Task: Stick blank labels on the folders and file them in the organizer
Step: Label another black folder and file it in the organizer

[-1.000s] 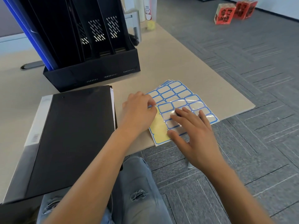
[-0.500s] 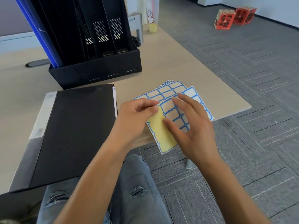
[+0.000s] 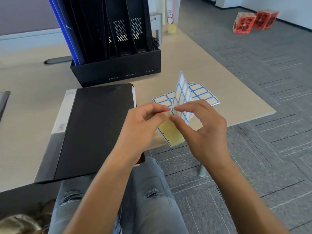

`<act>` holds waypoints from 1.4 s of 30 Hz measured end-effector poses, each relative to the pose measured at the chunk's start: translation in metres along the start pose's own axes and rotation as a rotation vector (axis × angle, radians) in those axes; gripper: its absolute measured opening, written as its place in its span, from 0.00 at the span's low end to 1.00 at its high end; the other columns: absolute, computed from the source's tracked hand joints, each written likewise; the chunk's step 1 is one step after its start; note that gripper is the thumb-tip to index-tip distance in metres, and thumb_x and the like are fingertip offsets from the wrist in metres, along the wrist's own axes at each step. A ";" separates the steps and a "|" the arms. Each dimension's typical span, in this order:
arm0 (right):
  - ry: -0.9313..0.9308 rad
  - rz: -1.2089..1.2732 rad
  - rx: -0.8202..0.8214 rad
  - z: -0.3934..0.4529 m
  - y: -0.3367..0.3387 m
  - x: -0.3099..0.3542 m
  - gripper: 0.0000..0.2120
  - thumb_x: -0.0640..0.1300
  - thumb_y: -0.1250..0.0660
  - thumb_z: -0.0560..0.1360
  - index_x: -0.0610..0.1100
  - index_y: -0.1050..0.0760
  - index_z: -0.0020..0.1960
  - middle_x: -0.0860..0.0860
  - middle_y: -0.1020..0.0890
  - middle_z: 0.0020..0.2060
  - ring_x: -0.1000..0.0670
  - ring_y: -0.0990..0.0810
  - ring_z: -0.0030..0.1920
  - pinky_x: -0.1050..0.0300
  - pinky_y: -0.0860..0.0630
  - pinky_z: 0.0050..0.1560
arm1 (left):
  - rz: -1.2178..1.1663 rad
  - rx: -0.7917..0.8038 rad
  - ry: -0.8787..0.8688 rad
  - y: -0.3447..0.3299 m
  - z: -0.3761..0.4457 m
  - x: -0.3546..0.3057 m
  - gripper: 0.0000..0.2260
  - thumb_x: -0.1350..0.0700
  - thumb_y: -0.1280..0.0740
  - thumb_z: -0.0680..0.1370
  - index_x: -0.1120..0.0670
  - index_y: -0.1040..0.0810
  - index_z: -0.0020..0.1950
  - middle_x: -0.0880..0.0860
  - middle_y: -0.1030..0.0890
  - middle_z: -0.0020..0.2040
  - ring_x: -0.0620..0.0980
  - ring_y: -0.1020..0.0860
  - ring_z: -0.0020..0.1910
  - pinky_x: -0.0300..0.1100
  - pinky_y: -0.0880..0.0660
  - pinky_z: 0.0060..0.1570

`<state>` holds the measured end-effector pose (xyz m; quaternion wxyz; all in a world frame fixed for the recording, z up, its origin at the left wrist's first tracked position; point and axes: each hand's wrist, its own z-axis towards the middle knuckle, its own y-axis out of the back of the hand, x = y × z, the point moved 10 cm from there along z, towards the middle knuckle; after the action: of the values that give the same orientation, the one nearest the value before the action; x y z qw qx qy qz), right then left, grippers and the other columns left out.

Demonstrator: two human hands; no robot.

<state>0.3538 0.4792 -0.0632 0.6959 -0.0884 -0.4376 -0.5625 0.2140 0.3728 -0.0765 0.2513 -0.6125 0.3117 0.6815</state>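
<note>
Label sheet [image 3: 181, 97] now lifted upright off the tabletop [image 3: 33, 92]; left hand [image 3: 143, 122] and right hand [image 3: 202, 125] both pinch its corner, peeling 1 label for the black folder [image 3: 94, 129].

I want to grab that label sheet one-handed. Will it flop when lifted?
Probably. The label sheet, pinched by the left hand and right hand, already curves upward, so it looks thin and bendy. It seems light; its glossy face may slide on the sheets beneath.

An office: desk [image 3: 211, 61], file organizer [image 3: 118, 68] (black), grey carpet tiles [image 3: 270, 81].
</note>
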 end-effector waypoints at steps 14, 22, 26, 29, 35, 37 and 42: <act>0.043 -0.029 0.076 0.004 -0.012 0.012 0.02 0.46 0.22 0.77 0.49 0.13 0.49 0.56 0.13 0.46 0.53 0.15 0.50 0.41 0.21 0.55 | 0.284 0.023 -0.192 0.016 -0.003 -0.012 0.10 0.63 0.31 0.80 0.50 0.13 0.49 0.42 0.14 0.45 0.39 0.17 0.47 0.32 0.26 0.51; 0.034 -0.038 0.129 0.005 -0.016 0.015 0.02 0.44 0.25 0.80 0.47 0.13 0.50 0.57 0.13 0.45 0.56 0.16 0.49 0.51 0.21 0.54 | 0.389 -0.002 -0.263 0.020 -0.007 -0.019 0.09 0.62 0.32 0.80 0.49 0.14 0.50 0.41 0.15 0.45 0.40 0.18 0.50 0.30 0.26 0.51; -0.105 0.007 0.155 0.001 -0.020 0.002 0.02 0.42 0.27 0.81 0.47 0.15 0.49 0.58 0.14 0.44 0.61 0.18 0.48 0.71 0.30 0.47 | 0.392 -0.006 -0.231 0.018 -0.005 -0.011 0.09 0.62 0.31 0.80 0.49 0.14 0.51 0.42 0.14 0.46 0.40 0.18 0.51 0.32 0.25 0.53; -0.143 -0.007 0.158 -0.001 -0.023 -0.003 0.02 0.42 0.27 0.81 0.47 0.15 0.49 0.58 0.14 0.44 0.63 0.18 0.48 0.74 0.32 0.45 | 0.400 -0.002 -0.202 0.015 -0.003 -0.005 0.09 0.62 0.31 0.79 0.51 0.14 0.53 0.41 0.14 0.46 0.39 0.18 0.50 0.29 0.27 0.52; -0.216 0.043 0.119 -0.001 -0.019 -0.008 0.02 0.42 0.25 0.79 0.48 0.14 0.48 0.62 0.13 0.43 0.63 0.16 0.50 0.73 0.28 0.52 | 0.398 0.010 -0.187 0.007 -0.002 -0.003 0.05 0.58 0.28 0.79 0.51 0.14 0.52 0.44 0.14 0.45 0.39 0.18 0.49 0.25 0.30 0.47; -0.228 0.057 0.118 0.000 -0.017 -0.009 0.02 0.42 0.25 0.79 0.48 0.14 0.48 0.61 0.13 0.43 0.63 0.16 0.49 0.73 0.28 0.49 | 0.399 0.006 -0.176 0.007 -0.001 -0.003 0.05 0.58 0.28 0.79 0.51 0.14 0.52 0.44 0.14 0.45 0.39 0.18 0.49 0.25 0.30 0.48; -0.236 0.077 0.135 0.001 -0.017 -0.009 0.03 0.43 0.27 0.81 0.48 0.15 0.49 0.61 0.14 0.44 0.63 0.17 0.50 0.72 0.29 0.46 | 0.424 0.007 -0.182 0.005 0.001 -0.005 0.05 0.58 0.28 0.79 0.51 0.14 0.53 0.44 0.14 0.45 0.38 0.18 0.48 0.24 0.31 0.47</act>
<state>0.3389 0.4805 -0.0757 0.6651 -0.1233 -0.5496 -0.4903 0.2099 0.3705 -0.0706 0.1317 -0.4683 0.4119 0.7705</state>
